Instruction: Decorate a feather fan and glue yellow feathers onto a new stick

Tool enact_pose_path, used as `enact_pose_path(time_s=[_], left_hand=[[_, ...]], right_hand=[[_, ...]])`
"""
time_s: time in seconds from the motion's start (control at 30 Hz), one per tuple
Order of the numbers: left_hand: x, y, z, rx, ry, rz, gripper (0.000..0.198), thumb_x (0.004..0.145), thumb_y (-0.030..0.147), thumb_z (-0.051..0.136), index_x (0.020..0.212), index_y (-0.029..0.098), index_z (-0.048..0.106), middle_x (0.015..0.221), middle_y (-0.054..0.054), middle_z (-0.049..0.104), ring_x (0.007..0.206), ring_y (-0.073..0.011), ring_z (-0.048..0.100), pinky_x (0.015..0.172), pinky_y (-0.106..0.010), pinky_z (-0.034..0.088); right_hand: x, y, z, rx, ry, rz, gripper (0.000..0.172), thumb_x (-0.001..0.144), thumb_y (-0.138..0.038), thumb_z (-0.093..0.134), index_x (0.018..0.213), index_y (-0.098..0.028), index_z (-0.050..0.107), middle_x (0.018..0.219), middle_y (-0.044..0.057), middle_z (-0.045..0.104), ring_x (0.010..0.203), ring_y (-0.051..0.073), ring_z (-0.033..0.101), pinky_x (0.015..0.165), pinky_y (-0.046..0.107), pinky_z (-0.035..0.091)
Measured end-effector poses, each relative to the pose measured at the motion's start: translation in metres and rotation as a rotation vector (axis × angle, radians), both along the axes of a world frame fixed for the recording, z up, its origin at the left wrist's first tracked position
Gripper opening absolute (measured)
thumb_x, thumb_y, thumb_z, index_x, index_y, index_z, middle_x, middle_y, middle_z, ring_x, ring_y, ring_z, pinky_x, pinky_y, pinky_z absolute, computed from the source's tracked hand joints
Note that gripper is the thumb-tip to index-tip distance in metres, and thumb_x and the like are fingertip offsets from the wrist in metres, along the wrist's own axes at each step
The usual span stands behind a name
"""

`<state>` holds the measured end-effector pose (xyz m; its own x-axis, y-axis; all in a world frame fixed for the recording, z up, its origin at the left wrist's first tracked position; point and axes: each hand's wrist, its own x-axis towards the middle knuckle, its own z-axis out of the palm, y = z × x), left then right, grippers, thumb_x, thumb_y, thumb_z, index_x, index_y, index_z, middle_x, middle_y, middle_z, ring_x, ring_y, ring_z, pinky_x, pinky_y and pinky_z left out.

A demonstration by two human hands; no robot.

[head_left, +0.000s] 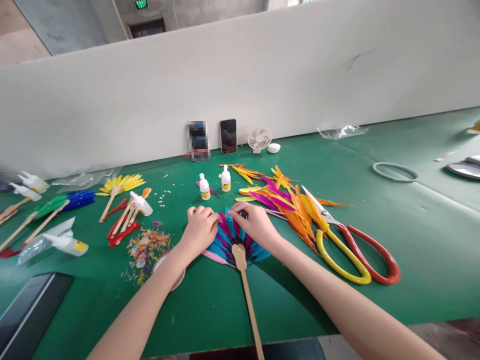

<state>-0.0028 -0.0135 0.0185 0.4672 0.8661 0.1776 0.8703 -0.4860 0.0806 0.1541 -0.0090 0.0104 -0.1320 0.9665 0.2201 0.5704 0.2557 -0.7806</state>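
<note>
A feather fan (239, 254) lies in front of me, its long wooden handle (249, 305) pointing toward me past the table's front edge. Blue, magenta and pink feathers spread out from its wooden head. My left hand (201, 229) curls its fingers on the upper left feathers, pinching at their tips. Across from it, my right hand (257, 224) pinches the top feathers between thumb and fingers. The exact feather in each pinch is partly hidden by the fingers. Just beyond stand two small white glue bottles (204, 187) with yellow labels.
Loose orange, yellow and magenta feathers (300, 212) lie right, beside large scissors (339, 235) with yellow and red handles. Colourful scraps (148, 247) and a round dish (179, 281) sit left, near a yellow fan (122, 185) and glue bottle (69, 245). A phone (228, 136) leans behind.
</note>
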Motion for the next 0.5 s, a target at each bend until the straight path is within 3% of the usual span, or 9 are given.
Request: enact_pose_path(time_s=[0.17,0.5], left_hand=[[-0.0005,0.0,0.0005,0.007,0.008,0.005,0.02,0.081,0.016,0.04,0.081,0.019,0.059,0.082,-0.003,0.06,0.084,-0.018,0.048,0.076,-0.035,0.025],[-0.001,0.0003,-0.0001,0.002,0.015,-0.026,0.021,0.08,0.015,0.042,0.083,0.021,0.061,0.082,-0.003,0.059,0.084,-0.0182,0.047,0.074,-0.035,0.025]], right_hand=[[-0.0002,-0.0013,-0.0003,0.013,-0.004,0.0,0.014,0.076,-0.026,0.051,0.065,-0.019,0.057,0.073,0.004,0.066,0.067,0.017,0.06,0.061,0.025,0.041],[-0.0005,-0.0012,0.0007,0.001,-0.025,0.014,0.015,0.076,-0.026,0.051,0.065,-0.018,0.056,0.071,0.003,0.065,0.064,0.016,0.059,0.059,0.024,0.04]])
